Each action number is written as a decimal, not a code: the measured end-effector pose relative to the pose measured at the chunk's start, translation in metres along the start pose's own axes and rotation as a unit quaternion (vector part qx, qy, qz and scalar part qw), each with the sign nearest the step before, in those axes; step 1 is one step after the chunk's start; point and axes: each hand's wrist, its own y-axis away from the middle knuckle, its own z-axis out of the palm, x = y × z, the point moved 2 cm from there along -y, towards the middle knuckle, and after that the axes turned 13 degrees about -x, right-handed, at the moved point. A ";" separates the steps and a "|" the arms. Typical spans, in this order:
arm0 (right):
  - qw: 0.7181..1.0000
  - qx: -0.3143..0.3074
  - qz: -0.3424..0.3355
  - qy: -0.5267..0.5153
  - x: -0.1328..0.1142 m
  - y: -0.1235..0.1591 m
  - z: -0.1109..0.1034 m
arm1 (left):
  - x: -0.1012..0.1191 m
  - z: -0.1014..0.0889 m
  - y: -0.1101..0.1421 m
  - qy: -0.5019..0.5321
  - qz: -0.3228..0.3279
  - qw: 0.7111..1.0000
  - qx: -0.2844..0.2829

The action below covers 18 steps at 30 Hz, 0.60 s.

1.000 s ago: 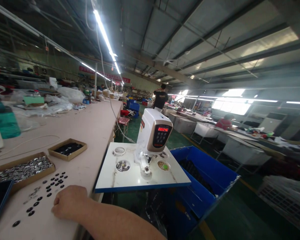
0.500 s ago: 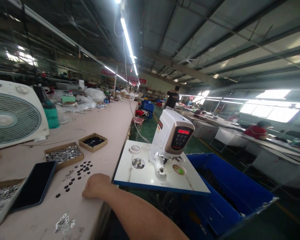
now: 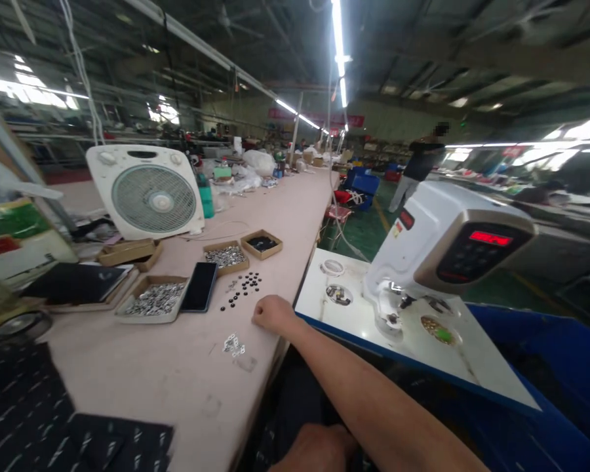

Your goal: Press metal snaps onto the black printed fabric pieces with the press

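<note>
Apparently closed into a loose fist, the right hand (image 3: 274, 314) rests on the matte table (image 3: 177, 367), contents hidden; round black discs (image 3: 237, 294) lie between it and the glossy phone (image 3: 199, 286). The left hand (image 3: 319, 451)'s grip is unclear.

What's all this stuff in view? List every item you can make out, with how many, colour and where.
Table: one, pinkish, left and centre
Machine: one, white, red display, right
Board: one, white, blue-edged, under machine
Bin: one, blue, lower right
Black discs: over ten, beside right hand
Silvery pieces: uncountable cluster, nearer than discs
Parts boxes: three, pale or brown, mid-table
Phone: one, dark, between boxes
Fan: one, white, behind boxes
Bottle: one, teal, beside fan
Patterned cloth: dark, count unclear, lower left
Other person: one clear, dark top, background
Right hand: one, bare, table edge
Left hand: one, bare, bottom edge, partly cut off
</note>
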 end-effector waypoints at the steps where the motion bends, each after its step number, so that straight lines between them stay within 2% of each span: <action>1: 1.000 0.004 -0.010 -0.007 0.000 0.002 -0.002 | -0.002 0.000 -0.001 0.001 -0.004 1.000 0.001; 4: 0.998 0.014 -0.045 -0.045 0.005 0.026 -0.008 | -0.006 -0.001 -0.005 -0.001 -0.008 1.000 0.000; 6: 0.995 0.019 -0.060 -0.081 0.016 0.058 -0.008 | -0.009 0.000 -0.007 -0.027 0.000 1.000 0.002; 8: 0.991 0.020 -0.062 -0.116 0.032 0.103 0.000 | -0.010 0.000 -0.007 -0.063 0.011 0.998 0.009; 10: 0.987 0.030 -0.052 -0.149 0.052 0.152 0.017 | -0.010 0.001 -0.006 -0.086 0.015 0.996 0.016; 13: 0.976 0.080 -0.005 -0.201 0.079 0.220 0.056 | -0.005 0.005 -0.002 -0.120 0.040 0.992 0.014; 15: 0.964 0.090 0.036 -0.249 0.091 0.253 0.085 | 0.001 0.010 0.001 -0.155 0.061 0.986 0.004; 18: 0.938 0.088 0.065 -0.330 0.099 0.288 0.121 | 0.011 0.021 0.006 -0.234 0.064 0.970 -0.006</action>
